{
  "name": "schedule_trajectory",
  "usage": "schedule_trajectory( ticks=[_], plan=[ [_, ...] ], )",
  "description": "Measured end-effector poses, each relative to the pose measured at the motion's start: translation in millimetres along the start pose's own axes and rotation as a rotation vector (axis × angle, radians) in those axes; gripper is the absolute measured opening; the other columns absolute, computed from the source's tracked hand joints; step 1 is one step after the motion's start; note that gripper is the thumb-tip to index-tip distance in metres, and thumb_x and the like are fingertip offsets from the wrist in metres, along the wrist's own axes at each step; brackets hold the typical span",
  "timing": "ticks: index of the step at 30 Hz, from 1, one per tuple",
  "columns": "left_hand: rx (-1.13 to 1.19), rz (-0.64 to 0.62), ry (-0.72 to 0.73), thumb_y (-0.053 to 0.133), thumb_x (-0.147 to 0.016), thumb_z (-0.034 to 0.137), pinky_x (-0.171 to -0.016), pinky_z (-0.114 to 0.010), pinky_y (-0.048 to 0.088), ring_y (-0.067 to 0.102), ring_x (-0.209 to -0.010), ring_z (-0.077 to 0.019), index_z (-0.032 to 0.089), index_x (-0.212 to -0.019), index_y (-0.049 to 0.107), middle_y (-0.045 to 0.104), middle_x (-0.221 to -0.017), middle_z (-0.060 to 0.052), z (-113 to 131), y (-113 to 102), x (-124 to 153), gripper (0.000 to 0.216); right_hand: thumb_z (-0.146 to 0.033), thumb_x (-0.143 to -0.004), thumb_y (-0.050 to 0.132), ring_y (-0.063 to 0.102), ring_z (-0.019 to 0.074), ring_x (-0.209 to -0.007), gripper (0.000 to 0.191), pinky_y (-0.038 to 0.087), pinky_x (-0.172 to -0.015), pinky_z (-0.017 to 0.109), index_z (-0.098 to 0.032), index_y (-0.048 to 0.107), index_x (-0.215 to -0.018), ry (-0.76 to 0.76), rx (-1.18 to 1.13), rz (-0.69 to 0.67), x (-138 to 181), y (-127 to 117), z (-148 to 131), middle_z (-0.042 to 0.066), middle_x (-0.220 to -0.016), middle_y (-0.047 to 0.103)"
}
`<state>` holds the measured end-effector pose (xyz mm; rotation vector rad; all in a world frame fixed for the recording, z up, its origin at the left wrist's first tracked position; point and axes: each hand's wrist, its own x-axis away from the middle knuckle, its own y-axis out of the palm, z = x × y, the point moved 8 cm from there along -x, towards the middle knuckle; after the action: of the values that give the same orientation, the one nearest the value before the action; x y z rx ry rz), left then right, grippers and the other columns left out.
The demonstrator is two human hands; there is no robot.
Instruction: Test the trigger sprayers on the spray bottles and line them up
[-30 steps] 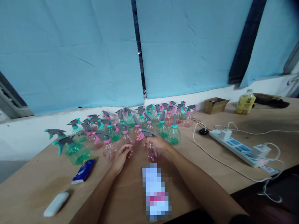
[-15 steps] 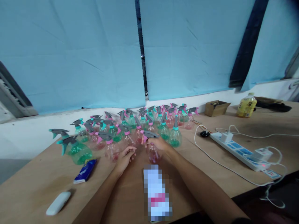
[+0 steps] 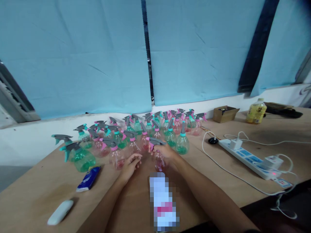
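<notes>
My right hand (image 3: 165, 150) is closed around the neck of a clear pink spray bottle (image 3: 159, 163) with a grey head and pink trigger. The bottle is upright, its trigger pointing left. My left hand (image 3: 131, 164) rests on the table just left of it, fingers loosely curled and slightly apart, holding nothing. Beside the left hand stands another pink spray bottle (image 3: 117, 159). Behind both hands are many more pink and green ones, among them a green spray bottle (image 3: 182, 144) right of my right hand. A pixelated phone-shaped object (image 3: 163, 200) lies between my forearms.
On the left lie a blue packet (image 3: 88, 178) and a white oblong case (image 3: 60, 212). A power strip (image 3: 247, 158) with chargers and white cables lies on the right. Farther back are a small cardboard box (image 3: 225, 114) and a yellow-labelled drink bottle (image 3: 256, 111).
The view has shifted very slightly. My right hand keeps its hold on the pink spray bottle, with its fingers a little lower at the trigger. My left hand stays in place.
</notes>
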<state>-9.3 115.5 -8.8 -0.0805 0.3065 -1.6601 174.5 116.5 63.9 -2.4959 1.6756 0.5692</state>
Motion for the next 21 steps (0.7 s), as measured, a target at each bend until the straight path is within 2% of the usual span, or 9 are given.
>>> schedule_trajectory(
  ticks=[6,9,13,16,18,21],
  plan=[
    [0.009,-0.005,0.005,0.065,-0.073,0.049,-0.050,-0.021,0.033,0.051,-0.053,-0.0118,0.019,-0.091,0.067,0.061,-0.065,0.002,3.0,1.0,2.2,0.035,-0.022,-0.057,0.056,0.050,0.0109,-0.051,0.010,0.038,-0.050,0.022,-0.019,0.065,-0.059,0.075,0.072,0.118,-1.6,-14.7,22.4,-0.001,-0.056,0.060],
    [0.009,-0.012,0.004,0.066,-0.074,0.048,-0.050,-0.021,0.032,0.051,-0.053,-0.0117,0.019,-0.092,0.067,0.061,-0.065,0.002,1.9,1.1,1.8,0.034,-0.020,-0.057,0.058,0.051,0.0117,-0.053,0.009,0.038,-0.049,0.022,-0.020,0.066,-0.060,0.080,0.071,0.139,-2.5,-18.7,30.5,-0.001,-0.057,0.061],
    [-0.004,-0.036,0.010,0.064,-0.077,0.047,-0.051,-0.021,0.032,0.051,-0.055,-0.0118,0.019,-0.094,0.067,0.060,-0.068,0.002,-2.0,1.5,0.4,0.032,-0.021,-0.058,0.057,0.052,0.0115,-0.051,0.011,0.039,-0.050,0.022,-0.019,0.066,-0.063,0.068,0.018,0.139,-3.2,-16.6,26.0,-0.002,-0.055,0.061],
    [-0.013,-0.053,0.023,0.063,-0.079,0.045,-0.052,-0.021,0.032,0.052,-0.056,-0.0121,0.019,-0.095,0.066,0.060,-0.069,0.002,-3.2,2.1,0.0,0.031,-0.021,-0.060,0.055,0.055,0.0120,-0.054,0.013,0.043,-0.054,0.024,-0.018,0.067,-0.065,0.022,-0.036,0.071,-4.7,-8.4,17.3,-0.001,-0.060,0.062],
    [-0.014,-0.058,0.022,0.063,-0.080,0.044,-0.052,-0.022,0.032,0.052,-0.056,-0.0122,0.019,-0.095,0.066,0.060,-0.068,0.002,-3.2,2.4,0.2,0.029,-0.021,-0.062,0.056,0.056,0.0124,-0.057,0.013,0.045,-0.058,0.025,-0.019,0.067,-0.069,-0.014,-0.019,0.035,-5.8,-4.6,15.0,-0.001,-0.063,0.063],
    [-0.022,-0.065,0.027,0.062,-0.079,0.043,-0.053,-0.023,0.033,0.051,-0.056,-0.0125,0.019,-0.093,0.066,0.060,-0.068,0.001,-1.1,3.6,1.2,0.028,-0.021,-0.067,0.060,0.056,0.0131,-0.060,0.013,0.045,-0.060,0.026,-0.021,0.069,-0.077,-0.052,0.069,0.071,-6.2,-7.1,18.2,-0.001,-0.065,0.062]
  ],
)
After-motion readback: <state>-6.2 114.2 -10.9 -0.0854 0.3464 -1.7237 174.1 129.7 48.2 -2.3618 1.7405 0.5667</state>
